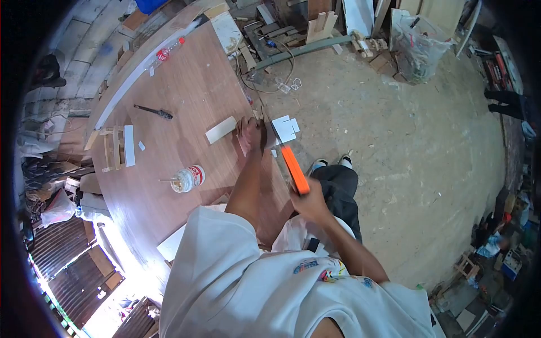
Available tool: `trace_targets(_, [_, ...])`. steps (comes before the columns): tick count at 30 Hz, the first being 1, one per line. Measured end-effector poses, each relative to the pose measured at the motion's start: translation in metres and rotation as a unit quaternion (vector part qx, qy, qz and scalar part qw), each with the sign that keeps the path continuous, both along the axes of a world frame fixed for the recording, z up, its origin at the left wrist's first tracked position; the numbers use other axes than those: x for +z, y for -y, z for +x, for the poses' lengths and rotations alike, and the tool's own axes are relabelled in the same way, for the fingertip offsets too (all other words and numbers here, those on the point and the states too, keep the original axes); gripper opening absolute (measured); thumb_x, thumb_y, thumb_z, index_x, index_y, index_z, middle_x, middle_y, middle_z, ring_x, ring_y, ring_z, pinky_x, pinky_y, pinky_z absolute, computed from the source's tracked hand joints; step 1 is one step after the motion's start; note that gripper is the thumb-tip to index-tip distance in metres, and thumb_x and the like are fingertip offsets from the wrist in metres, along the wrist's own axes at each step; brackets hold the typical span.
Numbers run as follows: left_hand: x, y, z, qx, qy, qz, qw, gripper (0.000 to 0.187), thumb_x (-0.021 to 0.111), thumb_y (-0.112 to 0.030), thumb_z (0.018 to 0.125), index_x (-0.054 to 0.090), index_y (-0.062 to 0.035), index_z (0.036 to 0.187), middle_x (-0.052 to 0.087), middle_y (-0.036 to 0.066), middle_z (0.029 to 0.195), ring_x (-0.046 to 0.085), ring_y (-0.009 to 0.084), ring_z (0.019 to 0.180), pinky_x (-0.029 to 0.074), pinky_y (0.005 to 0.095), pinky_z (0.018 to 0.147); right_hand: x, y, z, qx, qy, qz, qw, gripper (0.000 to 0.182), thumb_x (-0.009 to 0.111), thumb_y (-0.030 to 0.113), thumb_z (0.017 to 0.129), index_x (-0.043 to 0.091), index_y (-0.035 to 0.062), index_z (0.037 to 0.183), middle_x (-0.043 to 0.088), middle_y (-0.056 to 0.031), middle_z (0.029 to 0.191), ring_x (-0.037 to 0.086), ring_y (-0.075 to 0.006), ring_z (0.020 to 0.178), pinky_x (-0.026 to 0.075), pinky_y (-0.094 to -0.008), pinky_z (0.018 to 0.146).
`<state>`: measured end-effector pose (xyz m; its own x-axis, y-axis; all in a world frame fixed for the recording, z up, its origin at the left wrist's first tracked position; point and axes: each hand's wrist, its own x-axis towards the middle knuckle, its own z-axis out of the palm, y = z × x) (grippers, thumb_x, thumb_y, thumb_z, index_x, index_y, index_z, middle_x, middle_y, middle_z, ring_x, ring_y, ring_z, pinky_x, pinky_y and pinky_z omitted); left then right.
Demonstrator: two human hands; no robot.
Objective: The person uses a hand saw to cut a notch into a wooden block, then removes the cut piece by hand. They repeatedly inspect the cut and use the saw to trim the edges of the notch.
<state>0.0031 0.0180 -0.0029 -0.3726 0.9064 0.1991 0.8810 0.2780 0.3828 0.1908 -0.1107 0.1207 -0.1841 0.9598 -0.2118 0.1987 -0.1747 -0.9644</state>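
My right hand [311,201] is closed round the orange handle [295,170] of a saw, whose thin blade runs up toward the table edge. My left hand [251,134] presses on a pale board [276,139] at that edge, its fingers bent; what they grip is too small to tell. Past the edge, a white notched piece [285,129] lies beside the blade. Just left of my left hand, a pale wooden block [221,130] rests on the wooden table [191,121].
On the table are a glue jar [188,178], a dark tool [153,111], a small wooden frame [115,147] and a plastic bottle [170,49]. Wood scraps and a clear bag [420,50] stand beyond. Another person's legs [503,104] show at far right.
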Motion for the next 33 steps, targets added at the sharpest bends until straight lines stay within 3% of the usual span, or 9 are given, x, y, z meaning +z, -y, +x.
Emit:
trace_targets(5, [0.006,0.001,0.002,0.016,-0.002,0.029,0.999,0.017,0.058,-0.021,0.075,0.062,-0.0046,0.078,0.055,0.015,0.093,0.053,0.0339,0.098,0.04,0.0454,0.089,-0.005,-0.046,-0.033,0.006,0.014,-0.018,1.0,0.007,0.059,-0.001,0.072,0.052,-0.0001,0.074,0.047,-0.0038,0.059,0.045,-0.0103,0.058,0.039,-0.0274,0.054])
trace_targets(11, [-0.009,0.0,-0.005,-0.004,-0.021,-0.024,0.999,0.02,0.056,-0.023,0.077,0.063,-0.0049,0.082,0.055,0.016,0.093,0.052,0.0338,0.098,0.04,0.0457,0.088,0.043,0.03,0.008,0.0,-0.027,-0.024,0.999,0.012,0.058,-0.003,0.071,0.047,0.0019,0.071,0.045,-0.0029,0.062,0.047,-0.0088,0.062,0.04,-0.0276,0.056])
trace_targets(16, [0.0,-0.004,-0.002,0.005,-0.009,0.043,0.999,0.02,0.058,-0.024,0.076,0.064,-0.0056,0.08,0.057,0.015,0.095,0.053,0.0343,0.101,0.042,0.0463,0.086,-0.013,-0.056,-0.038,-0.003,-0.026,-0.006,1.0,0.01,0.059,-0.002,0.072,0.049,0.001,0.073,0.046,-0.0019,0.06,0.047,-0.009,0.06,0.04,-0.027,0.056])
trace_targets(20, [-0.009,-0.009,-0.004,0.015,-0.017,-0.021,1.0,0.022,0.057,-0.026,0.078,0.064,-0.0052,0.08,0.058,0.015,0.096,0.054,0.0339,0.1,0.042,0.0455,0.086,0.025,-0.01,-0.014,-0.006,0.014,-0.041,0.999,0.01,0.059,-0.002,0.072,0.051,0.0024,0.073,0.047,-0.0013,0.06,0.047,-0.0086,0.06,0.04,-0.0265,0.055])
trace_targets(22, [-0.019,0.0,-0.007,0.014,-0.039,-0.056,0.998,0.026,0.056,-0.029,0.08,0.064,-0.0046,0.081,0.059,0.016,0.095,0.055,0.0332,0.099,0.04,0.0446,0.087,0.043,0.027,0.01,0.005,-0.013,-0.072,0.997,0.01,0.061,0.002,0.071,0.054,-0.0003,0.078,0.053,-0.0119,0.062,0.053,-0.0146,0.058,0.045,-0.0313,0.058])
trace_targets(23, [-0.02,-0.002,-0.007,0.0,-0.033,-0.029,0.999,0.026,0.055,-0.029,0.08,0.064,-0.0046,0.081,0.059,0.015,0.093,0.055,0.0332,0.099,0.04,0.045,0.087,0.039,0.025,0.008,0.004,-0.013,-0.072,0.997,0.01,0.061,0.002,0.071,0.054,-0.0003,0.078,0.053,-0.0119,0.062,0.053,-0.0146,0.058,0.045,-0.0313,0.058])
trace_targets(25, [-0.014,-0.002,-0.004,-0.016,-0.029,-0.001,0.999,0.026,0.054,-0.028,0.08,0.064,-0.0045,0.08,0.058,0.015,0.092,0.054,0.0331,0.098,0.04,0.0454,0.087,0.017,0.012,-0.006,-0.003,0.009,-0.006,1.0,0.008,0.058,-0.001,0.074,0.051,0.0024,0.072,0.046,-0.0023,0.06,0.045,-0.0091,0.059,0.039,-0.027,0.055])
trace_targets(28, [0.002,-0.001,0.001,-0.012,-0.031,0.02,0.999,0.017,0.061,-0.021,0.074,0.062,-0.0066,0.083,0.056,0.015,0.091,0.053,0.0342,0.097,0.044,0.0443,0.084,-0.02,-0.059,-0.035,0.006,-0.004,-0.045,0.999,0.008,0.059,0.0,0.073,0.051,0.0001,0.074,0.049,-0.004,0.06,0.047,-0.0108,0.058,0.041,-0.0282,0.055])
trace_targets(33, [-0.026,-0.001,-0.01,-0.021,-0.038,-0.015,0.999,0.017,0.063,-0.021,0.074,0.062,-0.0056,0.083,0.055,0.016,0.091,0.053,0.0352,0.095,0.045,0.046,0.084,0.028,-0.009,-0.017,-0.012,0.027,-0.031,0.999,0.008,0.059,-0.001,0.072,0.052,0.0011,0.073,0.049,-0.0035,0.06,0.047,-0.0097,0.058,0.041,-0.0275,0.055])
